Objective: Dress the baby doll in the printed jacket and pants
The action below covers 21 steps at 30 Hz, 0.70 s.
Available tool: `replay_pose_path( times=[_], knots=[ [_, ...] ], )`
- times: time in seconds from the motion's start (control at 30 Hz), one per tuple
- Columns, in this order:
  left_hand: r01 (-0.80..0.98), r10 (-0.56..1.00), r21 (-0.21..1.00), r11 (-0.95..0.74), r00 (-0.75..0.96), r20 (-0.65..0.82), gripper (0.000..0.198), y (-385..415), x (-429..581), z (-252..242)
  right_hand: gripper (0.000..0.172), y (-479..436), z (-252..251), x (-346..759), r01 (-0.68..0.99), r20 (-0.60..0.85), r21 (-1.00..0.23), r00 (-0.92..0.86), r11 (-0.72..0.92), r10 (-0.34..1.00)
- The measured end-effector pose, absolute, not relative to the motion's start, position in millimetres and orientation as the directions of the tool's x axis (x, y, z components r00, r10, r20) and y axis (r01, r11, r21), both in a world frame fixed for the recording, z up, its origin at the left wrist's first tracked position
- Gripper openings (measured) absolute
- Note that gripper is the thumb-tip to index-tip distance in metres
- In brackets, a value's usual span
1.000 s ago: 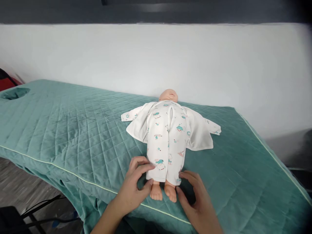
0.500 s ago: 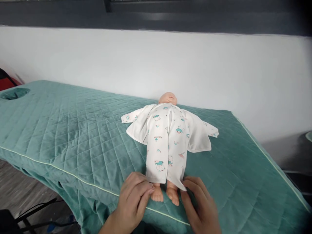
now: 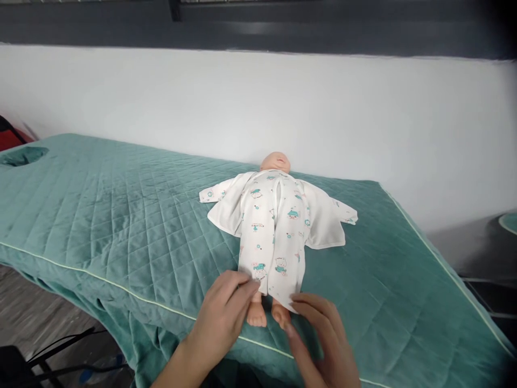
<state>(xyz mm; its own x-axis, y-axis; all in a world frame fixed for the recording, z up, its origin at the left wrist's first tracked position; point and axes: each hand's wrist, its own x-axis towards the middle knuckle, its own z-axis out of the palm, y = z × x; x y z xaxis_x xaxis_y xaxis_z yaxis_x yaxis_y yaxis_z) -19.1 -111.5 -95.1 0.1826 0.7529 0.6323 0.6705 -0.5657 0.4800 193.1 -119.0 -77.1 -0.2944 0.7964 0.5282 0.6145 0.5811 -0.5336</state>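
Note:
A baby doll (image 3: 276, 161) lies on its back on the teal quilted bed (image 3: 121, 215), head toward the wall. It wears white printed trousers (image 3: 272, 242) and an open white jacket (image 3: 230, 207) spread to both sides. My left hand (image 3: 224, 318) pinches the hem of the left trouser leg, just above the doll's bare foot (image 3: 256, 315). My right hand (image 3: 319, 337) has its fingers on the hem of the right trouser leg beside the other foot (image 3: 280, 314).
The bed's near edge with pale piping (image 3: 121, 288) runs just under my hands. A face hole (image 3: 22, 156) sits at the far left end. A white wall (image 3: 283, 108) rises behind. Dark cables (image 3: 60, 350) lie on the floor at lower left.
Both hands have moved from beside the doll's ankles onto the trouser hems. The trouser legs sit higher, so more of the feet shows.

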Motion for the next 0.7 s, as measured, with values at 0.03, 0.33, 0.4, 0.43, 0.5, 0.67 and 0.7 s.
replay_pose_path(
  times=[0.03, 0.33, 0.4, 0.43, 0.5, 0.67, 0.7],
  knots=[
    [0.637, 0.77, 0.541, -0.549, 0.134, 0.624, 0.024, -113.5, -18.3, -92.7, 0.027, -119.6, -76.3, 186.3, 0.633, 0.532, -0.515, -0.293, 0.578, 0.795],
    [0.478, 0.812, 0.756, -0.447, -0.139, 0.567, 0.02, -128.0, 0.9, -71.0, 0.019, -105.9, -71.3, 139.8, 0.77, 0.513, -0.387, -0.276, 0.506, 0.813],
    [0.459, 0.813, 0.768, -0.447, -0.149, 0.563, 0.019, -128.9, 2.8, -71.0, 0.015, -103.5, -70.7, 138.7, 0.747, 0.497, -0.412, -0.295, 0.521, 0.816],
    [0.451, 0.816, 0.774, -0.445, -0.152, 0.558, 0.019, -129.1, 3.1, -71.1, 0.014, -102.6, -70.4, 139.0, 0.735, 0.487, -0.422, -0.309, 0.53, 0.817],
    [0.448, 0.823, 0.782, -0.432, -0.158, 0.545, 0.018, -129.1, 2.5, -71.4, 0.012, -101.1, -70.2, 140.6, 0.717, 0.475, -0.433, -0.334, 0.546, 0.814],
    [0.527, 0.788, 0.705, -0.476, -0.1, 0.607, 0.02, -131.4, -8.1, -75.9, 0.013, -97.5, -66.6, 145.7, 0.684, 0.524, -0.42, -0.354, 0.597, 0.774],
    [0.548, 0.779, 0.687, -0.477, -0.098, 0.619, 0.02, -133.0, -11.2, -78.4, 0.012, -97.1, -65.1, 146.2, 0.674, 0.537, -0.415, -0.36, 0.611, 0.763]
  ],
)
